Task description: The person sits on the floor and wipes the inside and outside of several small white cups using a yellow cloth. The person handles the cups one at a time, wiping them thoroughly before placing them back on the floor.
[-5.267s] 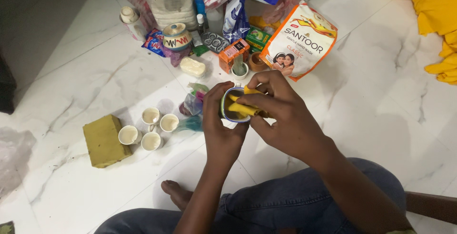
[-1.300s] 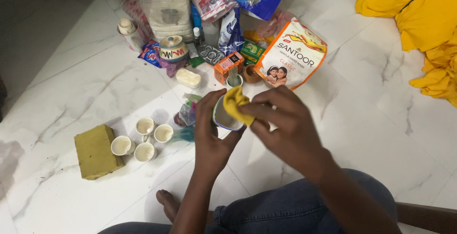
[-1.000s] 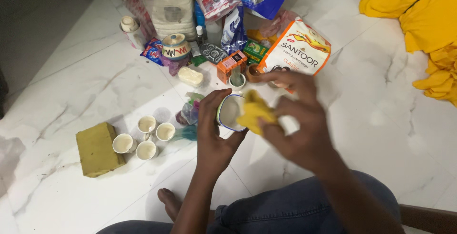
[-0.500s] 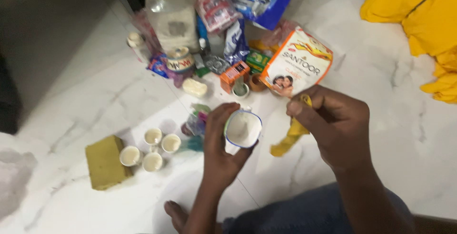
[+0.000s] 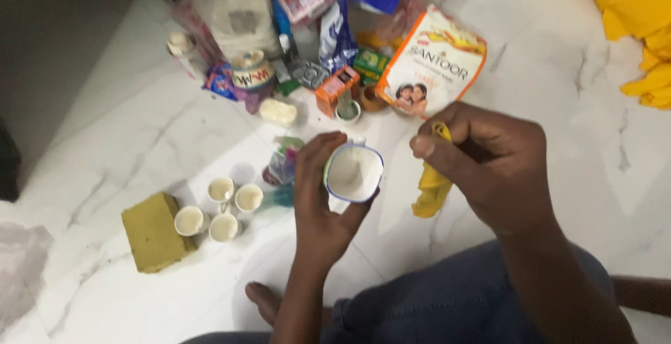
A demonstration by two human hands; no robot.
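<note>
One white cup with a blue rim [image 5: 354, 173] was held in the left hand [image 5: 320, 201], the fingers wrapped round its left side and the thumb under its near edge, with the open mouth turned up toward the camera. The cup was kept above the marble floor [image 5: 140, 120], just right of the middle of the scene. One yellow cloth [image 5: 431, 189] was gripped in the right hand [image 5: 489, 166], which was closed into a loose fist around the cloth's upper end; the rest of the cloth hung down beside the cup without touching it. The two hands were held near each other but apart.

To the left, on the floor, four small white cups [image 5: 218, 206] were grouped close together, and one olive-green block [image 5: 154, 231] was set just beside them on the near left. At the far side a heap of packets and containers was gathered: one large clear plastic jar [image 5: 234, 12], one orange and white pouch [image 5: 433, 64], one small orange box [image 5: 335, 89], one painted ceramic pot with a lid [image 5: 251, 71], one pale bar of soap [image 5: 278, 112] and one small white bottle [image 5: 180, 49]. One heap of yellow fabric [image 5: 622, 15] was spread at the far right corner. One bare foot [image 5: 269, 302] and a knee in blue jeans [image 5: 447, 302] were seen at the near edge.
</note>
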